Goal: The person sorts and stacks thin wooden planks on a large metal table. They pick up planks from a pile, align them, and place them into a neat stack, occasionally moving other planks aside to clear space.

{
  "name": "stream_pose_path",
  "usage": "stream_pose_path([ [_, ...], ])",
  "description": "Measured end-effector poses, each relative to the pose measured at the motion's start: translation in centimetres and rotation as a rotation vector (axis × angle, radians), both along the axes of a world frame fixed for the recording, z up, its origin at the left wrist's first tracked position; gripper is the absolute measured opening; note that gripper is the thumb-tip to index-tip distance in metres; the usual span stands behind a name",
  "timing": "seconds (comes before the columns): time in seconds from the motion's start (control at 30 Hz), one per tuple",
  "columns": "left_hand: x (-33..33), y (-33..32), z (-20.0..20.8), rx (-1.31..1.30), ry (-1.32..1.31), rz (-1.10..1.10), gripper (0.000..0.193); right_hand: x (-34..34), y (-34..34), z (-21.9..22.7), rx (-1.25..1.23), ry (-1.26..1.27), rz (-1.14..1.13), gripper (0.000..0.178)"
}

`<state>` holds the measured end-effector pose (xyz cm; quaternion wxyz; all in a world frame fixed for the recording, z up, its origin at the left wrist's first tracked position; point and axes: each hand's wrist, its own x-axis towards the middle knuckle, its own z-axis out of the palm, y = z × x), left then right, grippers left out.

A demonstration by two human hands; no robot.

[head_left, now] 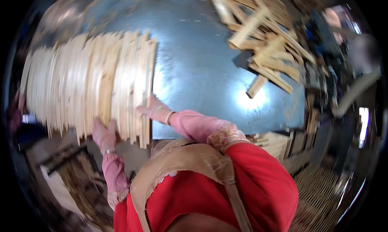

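A wide row of pale wooden slats [81, 78] lies side by side at the left of a blue-grey metal table [190, 50], with ends jutting unevenly past the near edge. My left hand [104, 136], in a light glove, grips the near ends, its thumb and fingers either side of a yellower slat [106, 82]. Against the right side of the row is my gloved right hand [155, 110]. Its thumb lies over the outermost slats and its other fingers are partly hidden along their side. Pink ribbed sleeves cover both forearms.
Loose wooden offcuts [262, 46] are heaped at the table's far right, some overlapping a dark flat piece [243, 61]. Stacked wood [275, 145] stands below the right edge. More timber [64, 187] is at the lower left. A pale hose [355, 92] curves at the right.
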<state>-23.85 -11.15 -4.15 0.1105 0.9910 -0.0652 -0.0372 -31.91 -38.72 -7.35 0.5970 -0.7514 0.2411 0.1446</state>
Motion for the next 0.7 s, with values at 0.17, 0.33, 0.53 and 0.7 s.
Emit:
stream_pose_path([
  [0.17, -0.9, -1.7, -4.1, 0.138, -0.14, -0.032, 0.083, -3.6, -10.8, -1.5, 0.073, 0.076, 0.05, 0.065],
  [0.33, -3.2, -12.6, -3.0, -0.426, 0.137, -0.053, 0.082, -15.9, -32.1, -10.1, 0.586, -0.205, -1.307, 0.056],
  [0.53, -6.4, -27.1, -3.3, -0.242, 0.055, -0.563, 0.077, -19.5, -46.5, -6.8, 0.863, -0.641, -1.645, 0.042],
  [0.7, -11.1, -41.4, -1.6, -0.499, 0.154, -0.891, 0.068, -20.1, -44.8, -11.0, 0.552, -0.595, -1.646, 0.032],
])
